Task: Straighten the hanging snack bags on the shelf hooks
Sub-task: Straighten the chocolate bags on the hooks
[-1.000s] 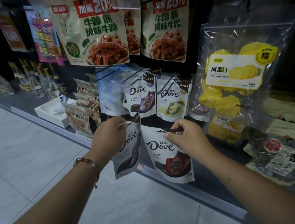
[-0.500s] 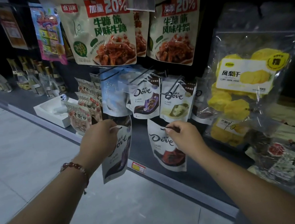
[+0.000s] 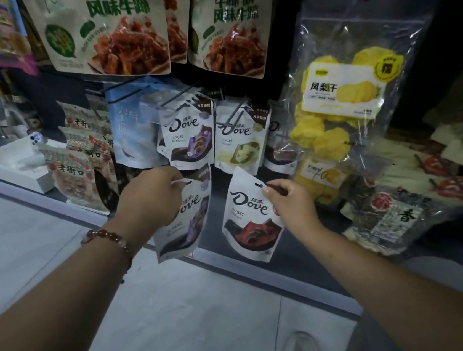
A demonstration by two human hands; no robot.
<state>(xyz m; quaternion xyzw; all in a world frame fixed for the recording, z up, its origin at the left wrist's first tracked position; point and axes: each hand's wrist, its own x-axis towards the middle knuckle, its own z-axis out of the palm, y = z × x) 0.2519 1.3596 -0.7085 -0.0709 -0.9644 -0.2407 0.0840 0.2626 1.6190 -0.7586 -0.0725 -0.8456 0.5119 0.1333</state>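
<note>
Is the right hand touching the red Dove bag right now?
Touching. The head view shows the right hand pinching the top right corner of the red Dove bag, its thumb lying on the bag's front.

Single head view, close, angled down toward the shelf hooks (image 3: 186, 92).

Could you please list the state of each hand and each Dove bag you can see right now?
left hand: grips the top of the purple Dove bag.
right hand: pinches the red Dove bag's top corner.
purple Dove bag: held, tilted.
red Dove bag: held, tilted.
upper purple Dove bag: hanging on a hook.
green Dove bag: hanging on a hook.
</note>
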